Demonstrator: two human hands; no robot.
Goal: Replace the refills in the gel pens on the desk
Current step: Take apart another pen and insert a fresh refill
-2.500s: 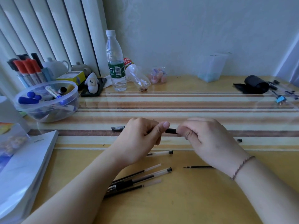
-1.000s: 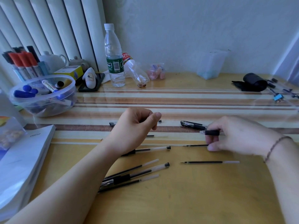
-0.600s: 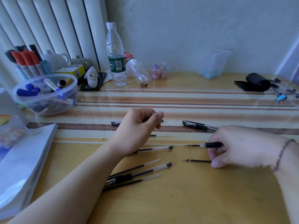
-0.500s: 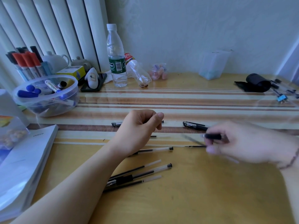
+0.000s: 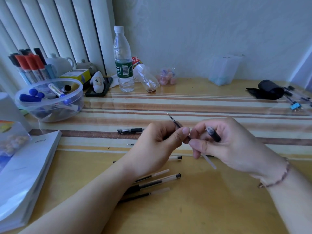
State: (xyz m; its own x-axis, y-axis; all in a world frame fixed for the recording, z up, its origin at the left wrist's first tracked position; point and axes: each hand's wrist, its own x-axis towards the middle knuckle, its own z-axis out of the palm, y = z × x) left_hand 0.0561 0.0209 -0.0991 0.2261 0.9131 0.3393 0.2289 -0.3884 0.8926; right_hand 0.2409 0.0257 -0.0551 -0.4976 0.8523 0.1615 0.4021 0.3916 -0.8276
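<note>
A thin gel refill [image 5: 173,120] slants up and away over the desk, its tip pointing to the far left. My left hand [image 5: 157,146] pinches it between thumb and forefinger. My right hand [image 5: 233,146] grips the same refill lower down, and the refill's clear tail sticks out below the fingers. A short black pen grip piece [image 5: 213,134] is also tucked in my right hand. One capped black pen [image 5: 130,130] lies on the desk behind my left hand. Several pens and refills [image 5: 160,181] lie beside my left forearm.
At the left stand a clear bowl of markers [image 5: 50,98] and a thick paper stack [image 5: 25,174]. A water bottle [image 5: 124,65], a lying bottle [image 5: 146,78] and a clear box [image 5: 222,70] line the back. A black pouch [image 5: 268,89] sits far right.
My right hand took a refill off the desk while keeping the black grip piece, then raised it leftward. My left hand shifted right and closed on the refill.
</note>
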